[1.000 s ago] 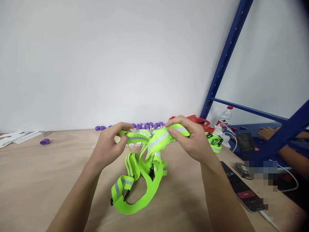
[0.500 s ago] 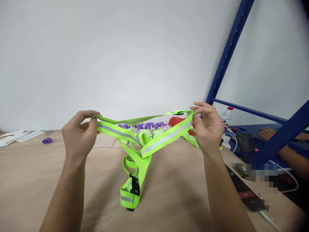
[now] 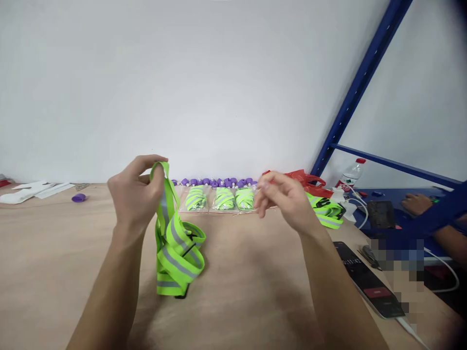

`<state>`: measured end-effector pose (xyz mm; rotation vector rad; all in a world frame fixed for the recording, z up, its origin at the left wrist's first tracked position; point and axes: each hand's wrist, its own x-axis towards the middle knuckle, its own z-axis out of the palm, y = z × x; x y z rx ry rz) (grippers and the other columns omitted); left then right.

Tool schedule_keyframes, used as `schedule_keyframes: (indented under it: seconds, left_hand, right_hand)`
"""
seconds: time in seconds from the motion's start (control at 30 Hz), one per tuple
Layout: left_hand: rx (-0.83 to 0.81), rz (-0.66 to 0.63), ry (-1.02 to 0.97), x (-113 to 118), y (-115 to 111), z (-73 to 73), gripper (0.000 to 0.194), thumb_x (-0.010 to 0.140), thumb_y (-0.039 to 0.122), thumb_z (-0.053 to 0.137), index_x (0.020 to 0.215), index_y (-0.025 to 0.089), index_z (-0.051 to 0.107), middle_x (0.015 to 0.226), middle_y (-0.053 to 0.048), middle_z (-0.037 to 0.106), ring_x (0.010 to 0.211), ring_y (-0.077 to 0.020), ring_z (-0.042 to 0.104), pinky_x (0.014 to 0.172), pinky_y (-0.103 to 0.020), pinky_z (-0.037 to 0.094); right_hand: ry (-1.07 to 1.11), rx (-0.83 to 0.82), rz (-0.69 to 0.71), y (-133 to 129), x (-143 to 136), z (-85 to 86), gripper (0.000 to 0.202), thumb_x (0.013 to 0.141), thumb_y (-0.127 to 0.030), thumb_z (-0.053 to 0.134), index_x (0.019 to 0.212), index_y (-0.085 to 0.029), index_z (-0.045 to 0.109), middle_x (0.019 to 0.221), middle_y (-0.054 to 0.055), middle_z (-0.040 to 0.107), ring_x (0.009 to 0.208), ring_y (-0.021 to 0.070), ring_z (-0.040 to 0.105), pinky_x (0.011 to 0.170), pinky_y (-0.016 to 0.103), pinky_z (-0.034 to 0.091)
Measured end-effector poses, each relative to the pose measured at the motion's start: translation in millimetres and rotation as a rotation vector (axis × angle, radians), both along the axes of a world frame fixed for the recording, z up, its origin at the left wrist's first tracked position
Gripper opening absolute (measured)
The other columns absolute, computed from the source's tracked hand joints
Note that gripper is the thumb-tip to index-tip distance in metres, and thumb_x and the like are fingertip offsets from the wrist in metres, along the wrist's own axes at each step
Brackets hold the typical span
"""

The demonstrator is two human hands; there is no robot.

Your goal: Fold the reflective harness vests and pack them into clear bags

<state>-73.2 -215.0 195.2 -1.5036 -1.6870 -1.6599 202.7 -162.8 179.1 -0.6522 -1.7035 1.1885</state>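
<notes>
Pinched in my left hand [image 3: 136, 194] is the top loop of a neon-yellow reflective strap harness [image 3: 178, 260] with grey stripes and black buckles. Its lower straps hang bunched over the table. My right hand [image 3: 282, 199] is off the harness, raised with its fingers loosely bent and apart, holding nothing that I can see. Beyond the hands, clear bags with folded neon straps [image 3: 224, 199] lie in a row. More loose neon straps [image 3: 328, 214] with black buckles rest to the right of my right hand.
Small purple items [image 3: 219, 183] line the wall behind the bags. A red plastic bag [image 3: 306, 181], a red-capped bottle [image 3: 353, 175] and a phone on a cable [image 3: 368, 279] are at right, near a blue metal frame [image 3: 359, 82]. Another person's hand [image 3: 416, 204] shows behind it.
My right hand has let go of the harness, which was stretched between both hands. The harness now hangs from my left hand alone, further left, and the bagged straps have come into view.
</notes>
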Motion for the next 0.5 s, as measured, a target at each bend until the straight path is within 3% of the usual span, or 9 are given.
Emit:
schedule_keyframes:
  seconds: [0.07, 0.13, 0.2, 0.3, 0.4, 0.5]
  left_hand:
    - [-0.045, 0.006, 0.101, 9, -1, -1.8, 0.022, 0.086, 0.020, 0.054, 0.094, 0.022, 0.074, 0.054, 0.006, 0.055, 0.038, -0.0060, 0.037, 0.047, -0.025, 0.031]
    - [-0.086, -0.027, 0.164, 17, -2, -3.6, 0.021, 0.087, 0.020, 0.054, 0.095, 0.022, 0.073, 0.049, 0.007, 0.048, 0.036, -0.0068, 0.034, 0.047, -0.025, 0.030]
    - [-0.118, -0.046, 0.209, 24, -3, -5.1, 0.021, 0.089, 0.021, 0.052, 0.095, 0.023, 0.072, 0.051, 0.007, 0.050, 0.037, -0.0076, 0.036, 0.048, -0.024, 0.030]
    - [-0.134, -0.043, 0.251, 31, -5, -7.0, 0.021, 0.090, 0.020, 0.050, 0.095, 0.024, 0.070, 0.055, 0.006, 0.053, 0.041, -0.0094, 0.041, 0.051, -0.024, 0.032]
    - [-0.160, -0.068, 0.273, 33, -5, -9.0, 0.022, 0.090, 0.018, 0.049, 0.097, 0.024, 0.069, 0.056, 0.005, 0.055, 0.045, -0.0113, 0.047, 0.053, -0.025, 0.033]
    - [-0.273, -0.124, 0.311, 34, -1, -12.2, 0.026, 0.089, 0.015, 0.048, 0.101, 0.024, 0.069, 0.050, 0.006, 0.049, 0.042, -0.0132, 0.046, 0.051, -0.026, 0.031]
  right_hand:
    - [-0.139, -0.030, 0.262, -16, -22, -4.3, 0.026, 0.090, -0.044, 0.064, 0.086, -0.018, 0.063, 0.071, 0.002, 0.072, 0.050, 0.0130, 0.065, 0.051, 0.025, 0.053]
    - [-0.290, -0.047, 0.438, -30, -46, -13.7, 0.021, 0.091, -0.037, 0.063, 0.089, -0.017, 0.070, 0.083, 0.004, 0.075, 0.058, 0.0126, 0.067, 0.055, 0.025, 0.054]
    - [-0.406, -0.005, 0.447, -41, -68, -26.3, 0.018, 0.091, -0.033, 0.063, 0.095, -0.018, 0.073, 0.086, 0.003, 0.076, 0.066, 0.0128, 0.068, 0.059, 0.023, 0.051]
    - [-0.516, 0.074, 0.387, -52, -94, -43.5, 0.020, 0.092, -0.033, 0.062, 0.090, -0.019, 0.075, 0.075, 0.000, 0.074, 0.066, 0.0128, 0.065, 0.058, 0.022, 0.045]
    - [-0.526, 0.089, 0.411, -60, -105, -51.8, 0.024, 0.095, -0.034, 0.057, 0.087, -0.019, 0.074, 0.070, -0.001, 0.071, 0.060, 0.0116, 0.062, 0.056, 0.023, 0.042]
    - [-0.537, 0.143, 0.363, -67, -111, -55.4, 0.019, 0.095, -0.033, 0.055, 0.097, -0.021, 0.071, 0.081, -0.001, 0.074, 0.067, 0.0135, 0.065, 0.061, 0.024, 0.043]
